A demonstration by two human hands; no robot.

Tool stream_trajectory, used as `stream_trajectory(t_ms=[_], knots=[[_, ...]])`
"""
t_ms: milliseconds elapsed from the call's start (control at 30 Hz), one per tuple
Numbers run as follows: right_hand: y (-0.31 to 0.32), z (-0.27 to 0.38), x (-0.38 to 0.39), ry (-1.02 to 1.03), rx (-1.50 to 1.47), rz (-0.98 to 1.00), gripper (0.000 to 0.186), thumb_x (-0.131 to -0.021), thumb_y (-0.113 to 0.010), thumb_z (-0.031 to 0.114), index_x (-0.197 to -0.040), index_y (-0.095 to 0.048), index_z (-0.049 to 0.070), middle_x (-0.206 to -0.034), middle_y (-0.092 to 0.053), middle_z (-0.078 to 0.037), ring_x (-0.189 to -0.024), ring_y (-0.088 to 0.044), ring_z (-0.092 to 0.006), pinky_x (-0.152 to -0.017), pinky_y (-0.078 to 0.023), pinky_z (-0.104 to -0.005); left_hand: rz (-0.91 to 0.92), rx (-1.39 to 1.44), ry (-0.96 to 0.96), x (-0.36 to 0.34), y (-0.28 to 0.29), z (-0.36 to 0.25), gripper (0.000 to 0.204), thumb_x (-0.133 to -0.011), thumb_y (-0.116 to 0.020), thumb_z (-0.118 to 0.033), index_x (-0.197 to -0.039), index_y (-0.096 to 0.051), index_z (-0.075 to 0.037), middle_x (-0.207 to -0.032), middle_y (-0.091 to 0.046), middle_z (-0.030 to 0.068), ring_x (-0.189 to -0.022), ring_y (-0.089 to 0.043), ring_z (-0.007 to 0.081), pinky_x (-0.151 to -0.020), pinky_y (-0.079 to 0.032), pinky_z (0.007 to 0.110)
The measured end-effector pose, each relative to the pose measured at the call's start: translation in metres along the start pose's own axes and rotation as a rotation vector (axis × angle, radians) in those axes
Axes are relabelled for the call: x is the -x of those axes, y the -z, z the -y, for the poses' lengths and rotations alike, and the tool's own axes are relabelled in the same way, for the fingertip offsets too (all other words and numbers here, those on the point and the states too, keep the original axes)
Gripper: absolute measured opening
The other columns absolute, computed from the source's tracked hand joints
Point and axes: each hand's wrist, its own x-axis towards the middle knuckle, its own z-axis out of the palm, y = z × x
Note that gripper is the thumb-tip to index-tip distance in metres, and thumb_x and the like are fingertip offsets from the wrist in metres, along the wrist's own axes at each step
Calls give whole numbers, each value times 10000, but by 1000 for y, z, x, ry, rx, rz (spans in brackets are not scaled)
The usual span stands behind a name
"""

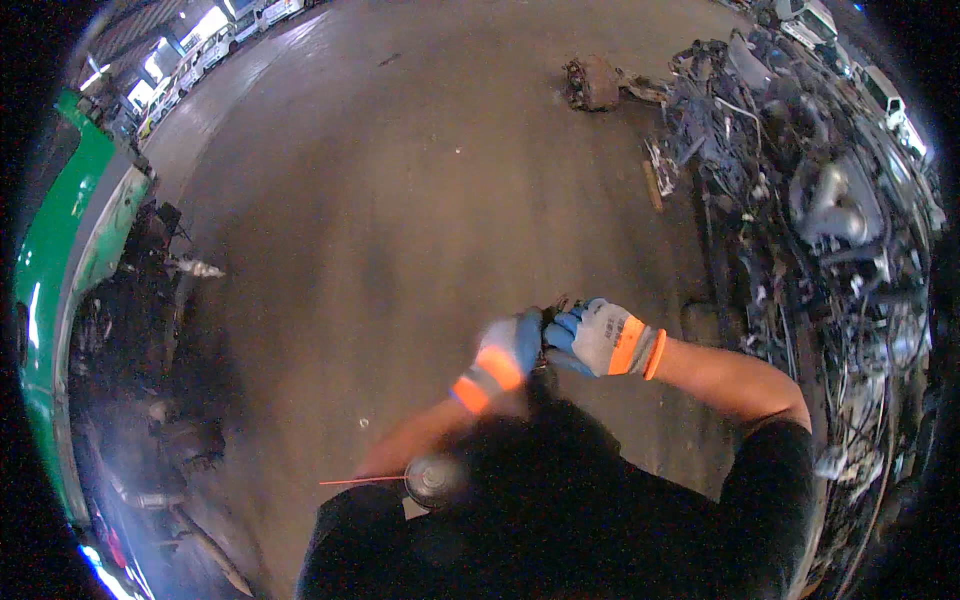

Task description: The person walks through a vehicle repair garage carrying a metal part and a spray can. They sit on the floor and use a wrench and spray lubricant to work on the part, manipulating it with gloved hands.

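Note:
In front of my chest, both hands are close together at a small dark part, which looks greasy; its kind I cannot make out. My left hand, in a grey and blue glove with an orange cuff, is closed against its left side and slightly blurred. From the right, my right hand, gloved the same way, grips it with curled blue fingers. A round can with a thin red straw pointing left shows by my left upper arm. What holds the can is hidden.
On the right lies a long heap of engine parts, hoses and wiring. A rusty drum-shaped part stands on the brown floor ahead. To the left are a green vehicle panel and dark mechanical parts. Parked vehicles line the far left.

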Motion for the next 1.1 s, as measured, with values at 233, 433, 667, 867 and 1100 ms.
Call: stream_trajectory(t_ms=[233, 433, 667, 867, 1100], knots=[[-18, -237, -142, -423, -473, 103, 230, -858, -553, 278, -891, -606, 57, -747, -626, -169, -657, -608, -315, -563, -460, -387, 38, 38, 309, -252, 70, 50, 204, -827, -536, -236, -947, -580, -78, -781, -648, 184, -736, -635, 376, -636, -499, 458], [-30, -470, -268, -327, -538, -163, 218, -875, -537, 238, -849, -616, 37, -806, -633, -192, -712, -594, -384, -582, -456, -407, -380, 16, -306, -489, 85, 186, 207, -764, -631, -220, -893, -553, -78, -701, -617, 184, -639, -599, 380, -564, -465, 466], [12, -722, -391, 9, 81, 70, 147, -812, -580, 193, -887, -589, 67, -833, -624, -146, -707, -598, -349, -599, -470, -426, -88, 389, -163, -741, 182, 234, 325, -912, -390, -300, -827, -542, -26, -683, -626, 175, -608, -604, 345, -582, -467, 438], [-57, -946, -490, -409, -364, 61, 125, -812, -583, 180, -886, -593, 80, -772, -615, -150, -696, -602, -325, -579, -464, -408, -229, 336, -267, -979, 194, 311, 240, -869, -467, -267, -826, -564, -52, -691, -631, 160, -633, -616, 349, -577, -470, 444], [-47, -1241, -576, -271, -31, -92, 153, -828, -537, 204, -909, -588, 84, -798, -616, -123, -713, -602, -304, -608, -457, -415, 146, 381, -47, -1300, 234, 367, 199, -845, -513, -267, -844, -580, -80, -674, -639, 113, -615, -632, 276, -529, -479, 400]])
